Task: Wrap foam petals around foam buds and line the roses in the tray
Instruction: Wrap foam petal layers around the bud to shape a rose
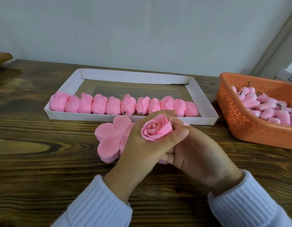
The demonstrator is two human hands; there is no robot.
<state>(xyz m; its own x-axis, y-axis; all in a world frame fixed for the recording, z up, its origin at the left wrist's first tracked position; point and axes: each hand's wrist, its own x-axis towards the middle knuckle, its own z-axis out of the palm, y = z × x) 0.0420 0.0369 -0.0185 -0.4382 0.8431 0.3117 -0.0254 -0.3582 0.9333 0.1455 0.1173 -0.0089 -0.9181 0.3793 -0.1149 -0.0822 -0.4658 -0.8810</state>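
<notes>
A pink foam rose (155, 129) sits upright between my two hands, just in front of the tray. My left hand (138, 148) curls round its left side and base. My right hand (194, 153) cups it from the right, thumb pressed on the outer petal. Under my hands lies a stack of flat pink five-lobed foam petals (110, 140). The white cardboard tray (205, 104) holds a row of several finished pink roses (99, 104) along its near edge.
An orange perforated plastic basket (237, 118) at the right holds several pink foam buds (264, 105) with short stems. The wooden table (43, 161) runs to a pale wall behind. A brown object (1, 58) shows at the far left edge.
</notes>
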